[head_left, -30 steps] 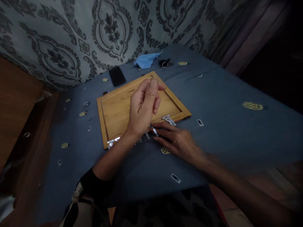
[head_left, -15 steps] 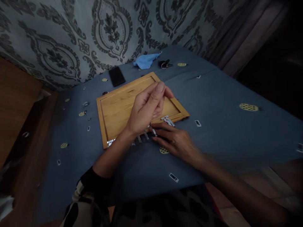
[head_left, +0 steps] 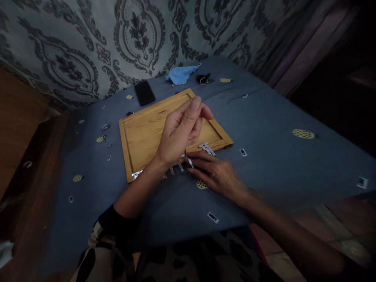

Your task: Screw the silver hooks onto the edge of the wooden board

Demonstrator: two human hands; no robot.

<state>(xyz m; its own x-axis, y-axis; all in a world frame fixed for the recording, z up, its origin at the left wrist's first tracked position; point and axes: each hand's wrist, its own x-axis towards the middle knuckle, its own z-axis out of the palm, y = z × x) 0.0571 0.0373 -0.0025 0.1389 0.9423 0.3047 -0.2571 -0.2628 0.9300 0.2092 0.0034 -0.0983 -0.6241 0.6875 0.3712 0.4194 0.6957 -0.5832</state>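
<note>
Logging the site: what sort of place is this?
Probably a home room, not a workshop: grey damask-patterned wallpaper, a blue spotted cloth sheet under the work, a black smartphone on it.

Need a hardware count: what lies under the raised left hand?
Under the left hand, the wooden panel and small metal pieces at its near edge show; the panel's middle is covered.

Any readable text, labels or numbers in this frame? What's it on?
No text is legible.
Near tag on the blue sheet: pale marks on black, too blurred to read.
Second tag: too small to read.
Phone: dark screen, no text.
Wooden panel: no markings seen.
</note>
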